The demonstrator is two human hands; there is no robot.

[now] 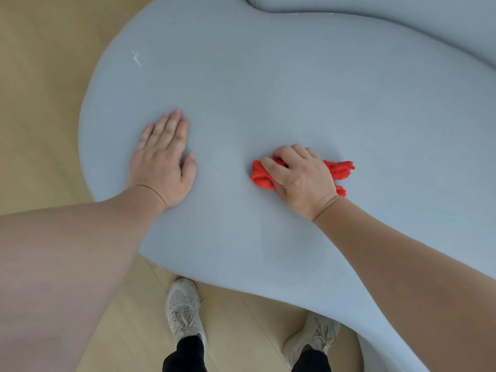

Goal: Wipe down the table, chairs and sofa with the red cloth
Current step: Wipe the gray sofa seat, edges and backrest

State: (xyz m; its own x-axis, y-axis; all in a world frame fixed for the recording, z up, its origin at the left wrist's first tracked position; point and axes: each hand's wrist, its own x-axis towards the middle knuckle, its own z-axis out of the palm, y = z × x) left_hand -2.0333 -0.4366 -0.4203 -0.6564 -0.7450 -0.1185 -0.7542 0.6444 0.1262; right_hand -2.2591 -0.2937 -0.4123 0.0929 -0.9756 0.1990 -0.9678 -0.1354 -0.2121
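Red cloth (261,177); pale blue-grey table (268,89); beige wood-grain floor (40,76); off-white shoes (183,307); black trousers (188,355).

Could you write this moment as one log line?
right hand grips red cloth on table | left hand flat on table

Soft even daylight, faint glare streak on the table (137,59), wide-angle edge bending.

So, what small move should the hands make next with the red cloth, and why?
Probably slide the right hand with the bunched red cloth forward over the blue-grey surface. The cloth lies pressed on it, much surface lies beyond, and the left hand rests flat near the edge, as a brace.
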